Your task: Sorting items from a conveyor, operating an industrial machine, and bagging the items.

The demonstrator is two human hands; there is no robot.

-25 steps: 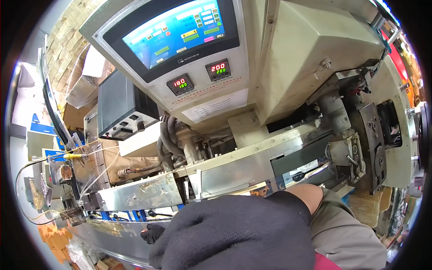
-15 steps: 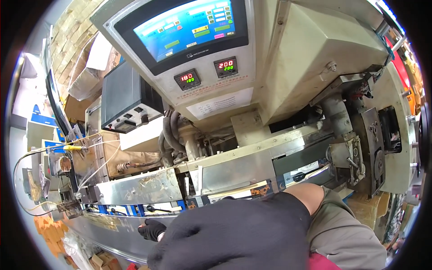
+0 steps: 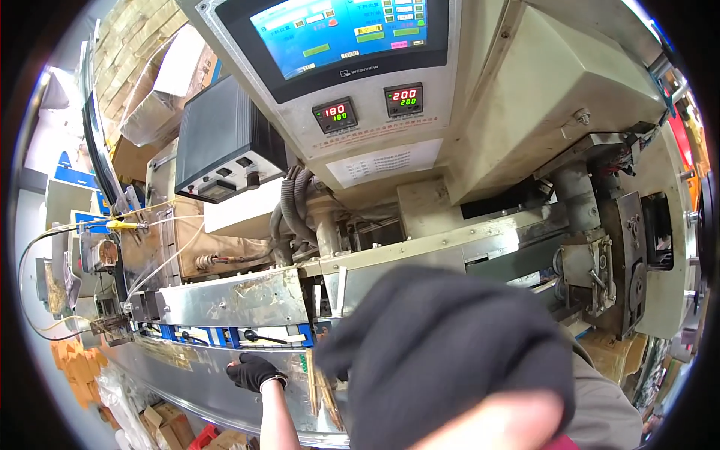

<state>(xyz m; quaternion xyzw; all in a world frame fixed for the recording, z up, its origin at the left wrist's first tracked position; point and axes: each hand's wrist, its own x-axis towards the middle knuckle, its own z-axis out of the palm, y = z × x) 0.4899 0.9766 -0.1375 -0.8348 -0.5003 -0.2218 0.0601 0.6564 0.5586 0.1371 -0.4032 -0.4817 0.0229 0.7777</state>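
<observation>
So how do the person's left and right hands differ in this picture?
The left hand shows small and fairly sharp, while the right hand is strongly blurred. The right hand also looms much larger than the left hand, apparently because it is closer to the camera. The left hand appears in front of the lower grey metal panel; the right hand shows further right. Both are gloved in black.

Just beyond my slightly curled, black-gloved left fingers (image 3: 246,370) runs a row of blue-edged pieces (image 3: 262,337). Thin tan strips (image 3: 311,382) show between those fingers and my blurred, black-gloved right fingers (image 3: 337,349). Well beyond both, a blue screen (image 3: 341,31) glows.
</observation>
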